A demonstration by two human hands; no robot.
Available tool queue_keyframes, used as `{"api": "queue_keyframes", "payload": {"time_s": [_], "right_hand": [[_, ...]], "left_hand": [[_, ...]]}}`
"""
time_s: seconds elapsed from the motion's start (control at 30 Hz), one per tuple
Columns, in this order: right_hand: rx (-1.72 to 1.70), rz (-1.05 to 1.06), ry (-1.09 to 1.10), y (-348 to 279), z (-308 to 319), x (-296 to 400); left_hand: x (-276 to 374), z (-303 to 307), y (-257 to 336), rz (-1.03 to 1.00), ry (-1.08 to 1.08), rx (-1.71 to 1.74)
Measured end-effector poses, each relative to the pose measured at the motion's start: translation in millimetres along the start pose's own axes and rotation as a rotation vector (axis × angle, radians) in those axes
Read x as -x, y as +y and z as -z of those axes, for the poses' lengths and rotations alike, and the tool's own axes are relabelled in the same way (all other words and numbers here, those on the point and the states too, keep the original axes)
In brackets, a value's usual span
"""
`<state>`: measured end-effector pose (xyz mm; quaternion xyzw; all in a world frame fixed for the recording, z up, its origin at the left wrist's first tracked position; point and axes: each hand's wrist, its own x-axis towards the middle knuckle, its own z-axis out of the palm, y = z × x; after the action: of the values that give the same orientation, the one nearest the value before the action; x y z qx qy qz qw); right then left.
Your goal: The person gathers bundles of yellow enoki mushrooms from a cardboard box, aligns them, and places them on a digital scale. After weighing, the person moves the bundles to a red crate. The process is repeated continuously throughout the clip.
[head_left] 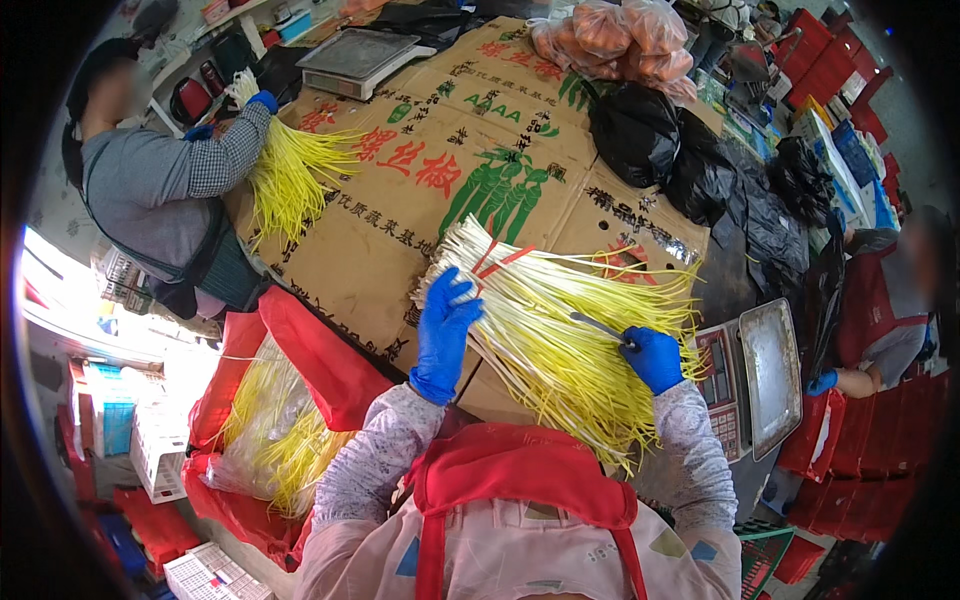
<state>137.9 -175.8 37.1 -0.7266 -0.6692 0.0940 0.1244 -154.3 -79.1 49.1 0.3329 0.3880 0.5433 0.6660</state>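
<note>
A large bundle of yellow chives (555,315), white at the root ends and yellow at the tips, lies on flattened cardboard before me. A red tie (504,262) crosses it near the white ends. My left hand (444,337), in a blue glove, is at those white ends with its fingers apart; whether it presses on the stalks is hard to tell. In its blue glove, my right hand (652,360) is closed around the dark handle of a small knife (592,324). The blade lies over the yellow part of the bundle, pointing towards the left.
Printed cardboard (360,255) covers the table. A digital scale (769,379) stands at right, another scale (360,56) at far left. A red-lined container (206,469) at lower left holds more chives. Black bags (637,135) lie beyond. A co-worker (157,172) handles chives; another person (877,300) is at right.
</note>
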Motion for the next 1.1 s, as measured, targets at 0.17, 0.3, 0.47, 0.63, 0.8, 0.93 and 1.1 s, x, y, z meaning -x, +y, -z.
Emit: {"api": "queue_keyframes", "payload": {"time_s": [0.17, 0.3, 0.47, 0.63, 0.8, 0.93, 1.1], "right_hand": [[-0.144, 0.031, 0.081, -9, -7, -11], [-0.221, 0.009, -0.011, -31, -17, -20], [-0.445, -0.04, -0.142, -26, 8, -33], [-0.532, 0.092, -0.118, -45, 10, -68], [-0.399, 0.161, -0.293, -62, -7, -87], [-0.189, 0.263, -0.146, -66, -9, -98], [0.01, 0.251, -0.031, -78, -3, -106]], "left_hand": [[-23, -13, -10, -0.735, -0.308, -0.979], [-38, -14, -25, -0.88, -0.375, -1.52], [-48, -5, -23, -0.747, -0.64, -1.757], [-44, 2, -31, -0.741, -0.562, -1.618], [-41, 8, -24, -0.791, -0.394, -1.257], [-69, 2, 2, -0.901, -0.173, -1.259], [-117, 18, -6, -0.539, -0.21, -1.419]]}}
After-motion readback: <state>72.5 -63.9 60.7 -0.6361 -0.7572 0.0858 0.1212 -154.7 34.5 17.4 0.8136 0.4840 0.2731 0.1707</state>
